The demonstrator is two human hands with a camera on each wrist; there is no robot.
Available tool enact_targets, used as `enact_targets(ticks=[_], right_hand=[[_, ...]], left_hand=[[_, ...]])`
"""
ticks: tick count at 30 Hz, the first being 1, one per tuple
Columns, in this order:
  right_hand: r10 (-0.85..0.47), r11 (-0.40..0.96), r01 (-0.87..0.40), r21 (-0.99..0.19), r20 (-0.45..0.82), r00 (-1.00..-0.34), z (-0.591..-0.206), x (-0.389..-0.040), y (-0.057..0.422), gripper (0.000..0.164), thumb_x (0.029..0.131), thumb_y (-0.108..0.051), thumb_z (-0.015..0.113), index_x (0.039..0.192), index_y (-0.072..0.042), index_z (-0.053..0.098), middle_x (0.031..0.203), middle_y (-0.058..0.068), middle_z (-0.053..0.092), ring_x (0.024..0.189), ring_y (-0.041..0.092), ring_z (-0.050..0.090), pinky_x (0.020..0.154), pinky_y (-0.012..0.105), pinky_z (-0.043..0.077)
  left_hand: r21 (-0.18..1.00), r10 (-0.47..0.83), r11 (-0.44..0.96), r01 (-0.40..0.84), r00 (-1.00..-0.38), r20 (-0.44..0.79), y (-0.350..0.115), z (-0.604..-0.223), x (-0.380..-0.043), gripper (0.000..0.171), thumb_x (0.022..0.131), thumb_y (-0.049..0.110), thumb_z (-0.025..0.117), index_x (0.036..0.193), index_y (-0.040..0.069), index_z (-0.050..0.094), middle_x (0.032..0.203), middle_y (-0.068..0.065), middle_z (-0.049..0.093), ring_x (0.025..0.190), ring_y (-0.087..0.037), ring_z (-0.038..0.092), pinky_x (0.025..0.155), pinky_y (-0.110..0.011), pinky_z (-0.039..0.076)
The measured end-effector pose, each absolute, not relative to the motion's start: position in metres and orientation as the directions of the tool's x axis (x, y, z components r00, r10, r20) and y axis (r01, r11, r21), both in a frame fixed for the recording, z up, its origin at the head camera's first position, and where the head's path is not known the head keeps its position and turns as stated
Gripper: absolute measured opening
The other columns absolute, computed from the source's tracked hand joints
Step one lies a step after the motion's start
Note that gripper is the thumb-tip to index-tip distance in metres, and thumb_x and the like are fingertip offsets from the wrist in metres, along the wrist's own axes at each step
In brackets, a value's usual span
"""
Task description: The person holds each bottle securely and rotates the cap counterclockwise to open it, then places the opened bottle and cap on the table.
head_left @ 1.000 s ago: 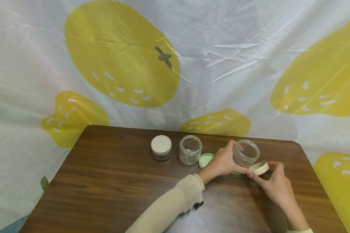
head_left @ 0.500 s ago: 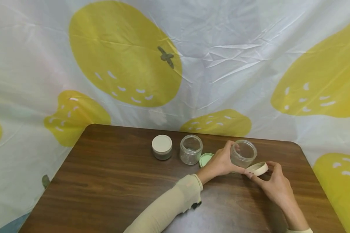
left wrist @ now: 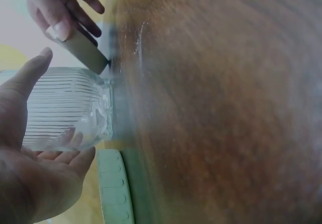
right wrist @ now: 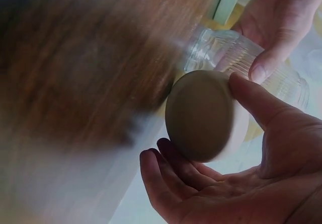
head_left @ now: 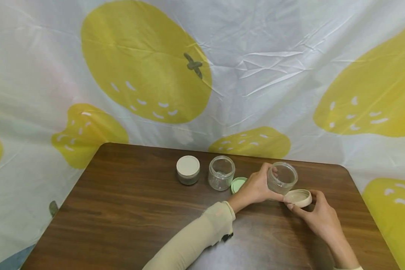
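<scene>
With fingers and thumb around its side, my left hand (head_left: 256,188) grips an uncovered clear glass jar (head_left: 282,182) near the table's back right. The left wrist view shows the ribbed wall of this jar (left wrist: 63,108). Just in front of the jar, my right hand (head_left: 320,217) holds a round cream lid (head_left: 298,198) by its edge between thumb and fingers. The lid's hollow side faces up toward the head camera, slightly tilted. In the right wrist view the flat outer face of the lid (right wrist: 198,116) shows. A green lid (head_left: 237,185) lies left of my left hand, partly hidden by it.
A second uncovered glass jar (head_left: 221,173) stands left of the green lid. Farther left is a jar with a white lid on (head_left: 188,170). The brown wooden table (head_left: 128,210) meets a white curtain (head_left: 256,75) printed with yellow fruit at its back edge.
The glass jar has shifted slightly left with my left hand. In my right hand the cream lid has tipped, so more of its hollow inside shows.
</scene>
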State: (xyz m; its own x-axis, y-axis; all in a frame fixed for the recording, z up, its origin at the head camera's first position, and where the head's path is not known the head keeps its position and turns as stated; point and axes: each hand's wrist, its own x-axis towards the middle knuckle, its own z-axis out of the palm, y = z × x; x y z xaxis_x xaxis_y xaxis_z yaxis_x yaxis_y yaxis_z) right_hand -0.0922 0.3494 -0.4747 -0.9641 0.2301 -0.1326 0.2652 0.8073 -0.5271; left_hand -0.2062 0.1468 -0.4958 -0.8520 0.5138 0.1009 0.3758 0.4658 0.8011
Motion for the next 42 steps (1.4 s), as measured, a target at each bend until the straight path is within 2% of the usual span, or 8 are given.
enact_targets(ticks=[6, 10, 14, 19, 25, 32, 42], right_hand=[[0.237, 0.803, 0.285, -0.524, -0.158, -0.959, -0.477, -0.091, 0.352, 0.108, 0.09, -0.063, 0.075, 0.153, 0.012, 0.03, 0.148, 0.044, 0.047, 0.13, 0.066, 0.05, 0.093, 0.068, 0.048], [0.241, 0.811, 0.29, -0.508, -0.161, -0.957, -0.478, -0.091, 0.354, 0.106, 0.09, -0.062, 0.074, 0.151, 0.013, 0.032, 0.144, 0.046, 0.05, 0.127, 0.066, 0.053, 0.09, 0.065, 0.051], [0.227, 0.834, 0.263, -0.485, -0.133, -0.965, -0.481, -0.091, 0.356, 0.102, 0.089, -0.061, 0.076, 0.145, 0.016, 0.038, 0.136, 0.045, 0.056, 0.12, 0.063, 0.058, 0.086, 0.063, 0.052], [0.19, 0.874, 0.205, -0.44, -0.078, -0.979, -0.486, -0.093, 0.36, 0.1, 0.085, -0.059, 0.082, 0.135, 0.021, 0.048, 0.125, 0.044, 0.059, 0.111, 0.057, 0.062, 0.082, 0.061, 0.053], [0.185, 0.892, 0.212, -0.398, -0.106, -0.977, -0.486, -0.093, 0.361, 0.105, 0.083, -0.064, 0.08, 0.137, 0.02, 0.047, 0.128, 0.046, 0.053, 0.117, 0.063, 0.055, 0.083, 0.066, 0.051], [0.178, 0.904, 0.202, -0.377, -0.099, -0.979, -0.487, -0.093, 0.361, 0.1, 0.083, -0.057, 0.084, 0.137, 0.019, 0.047, 0.127, 0.044, 0.052, 0.118, 0.063, 0.051, 0.085, 0.069, 0.05], [0.163, 0.911, 0.185, -0.368, -0.091, -0.982, -0.49, -0.091, 0.361, 0.099, 0.084, -0.056, 0.083, 0.138, 0.018, 0.045, 0.127, 0.044, 0.05, 0.12, 0.065, 0.047, 0.087, 0.072, 0.048]], left_hand=[[0.81, 0.517, 0.453, 0.372, -0.85, 0.101, 0.146, -0.495, -0.206, 0.088, 0.066, 0.049, 0.1, 0.135, 0.029, 0.048, 0.124, 0.018, 0.069, 0.107, -0.001, 0.067, 0.087, -0.017, 0.051], [0.807, 0.51, 0.466, 0.364, -0.855, 0.091, 0.146, -0.494, -0.205, 0.089, 0.066, 0.051, 0.099, 0.136, 0.03, 0.048, 0.124, 0.016, 0.069, 0.108, -0.003, 0.067, 0.088, -0.018, 0.052], [0.801, 0.504, 0.482, 0.356, -0.86, 0.079, 0.147, -0.495, -0.205, 0.09, 0.066, 0.052, 0.099, 0.136, 0.032, 0.047, 0.124, 0.013, 0.069, 0.109, -0.005, 0.067, 0.088, -0.02, 0.052], [0.802, 0.51, 0.474, 0.362, -0.856, 0.086, 0.148, -0.497, -0.205, 0.089, 0.066, 0.051, 0.099, 0.137, 0.031, 0.047, 0.127, 0.016, 0.068, 0.11, -0.004, 0.067, 0.088, -0.02, 0.052], [0.801, 0.504, 0.48, 0.358, -0.86, 0.082, 0.148, -0.497, -0.205, 0.089, 0.066, 0.052, 0.099, 0.136, 0.032, 0.047, 0.125, 0.016, 0.068, 0.109, -0.004, 0.067, 0.087, -0.02, 0.052], [0.791, 0.501, 0.493, 0.361, -0.862, 0.081, 0.149, -0.496, -0.206, 0.09, 0.065, 0.051, 0.099, 0.135, 0.032, 0.047, 0.123, 0.014, 0.069, 0.107, -0.005, 0.067, 0.086, -0.02, 0.052], [0.79, 0.494, 0.509, 0.341, -0.868, 0.057, 0.148, -0.495, -0.203, 0.091, 0.066, 0.051, 0.099, 0.137, 0.032, 0.046, 0.127, 0.008, 0.069, 0.112, -0.007, 0.067, 0.088, -0.022, 0.053]])
